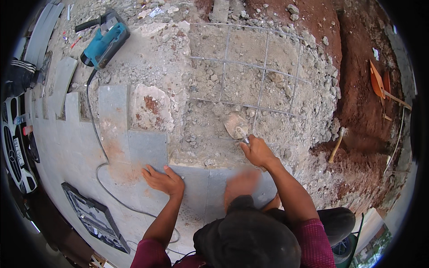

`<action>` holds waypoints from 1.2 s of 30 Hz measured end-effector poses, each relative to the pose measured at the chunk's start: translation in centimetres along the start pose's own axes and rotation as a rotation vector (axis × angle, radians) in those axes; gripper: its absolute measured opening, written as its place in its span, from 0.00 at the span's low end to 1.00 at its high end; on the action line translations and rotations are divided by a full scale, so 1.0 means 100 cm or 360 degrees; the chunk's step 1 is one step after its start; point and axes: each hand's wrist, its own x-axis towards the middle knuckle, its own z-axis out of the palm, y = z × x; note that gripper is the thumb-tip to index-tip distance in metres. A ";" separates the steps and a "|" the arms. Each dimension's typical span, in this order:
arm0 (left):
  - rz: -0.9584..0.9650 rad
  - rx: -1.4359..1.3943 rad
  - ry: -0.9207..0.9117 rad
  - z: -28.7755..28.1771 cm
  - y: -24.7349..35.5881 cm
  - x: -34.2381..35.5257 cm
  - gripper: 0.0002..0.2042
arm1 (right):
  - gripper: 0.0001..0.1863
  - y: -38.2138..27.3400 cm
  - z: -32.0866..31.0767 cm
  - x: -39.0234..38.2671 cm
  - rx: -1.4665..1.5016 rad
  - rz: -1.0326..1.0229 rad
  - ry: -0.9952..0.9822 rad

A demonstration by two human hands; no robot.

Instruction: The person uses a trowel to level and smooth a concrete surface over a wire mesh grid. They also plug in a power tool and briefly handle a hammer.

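Observation:
My right hand (258,152) grips the handle of a trowel (235,125). Its dusty blade points up and left over the rubble, beside the lower wires of a metal mesh (263,69). Fingers spread, my left hand (164,180) rests on the grey paving tiles (147,147), just left of the paving's broken edge. My bare foot (242,182), blurred, is on the tiles between my arms. Loose grey rubble (210,123) lies under and around the mesh.
A teal power tool (105,44) lies at upper left, its cable (101,172) trailing across the tiles. An open black case (94,217) lies lower left. At right, a wooden-handled tool (337,145) and an orange tool (377,79) lie by red soil. A car (18,149) stands far left.

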 end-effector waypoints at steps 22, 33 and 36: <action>0.0023 -0.0028 0.0024 -0.001 0.001 0.001 0.34 | 0.28 0.023 -0.018 -0.026 0.0131 0.0160 0.0076; -0.0033 0.0015 -0.0013 -0.002 -0.002 0.001 0.34 | 0.28 0.007 -0.003 0.004 -0.0096 -0.0056 -0.0104; -0.0026 0.0006 -0.0011 -0.002 0.002 0.000 0.34 | 0.28 0.028 -0.044 -0.023 -0.0268 -0.0019 -0.0188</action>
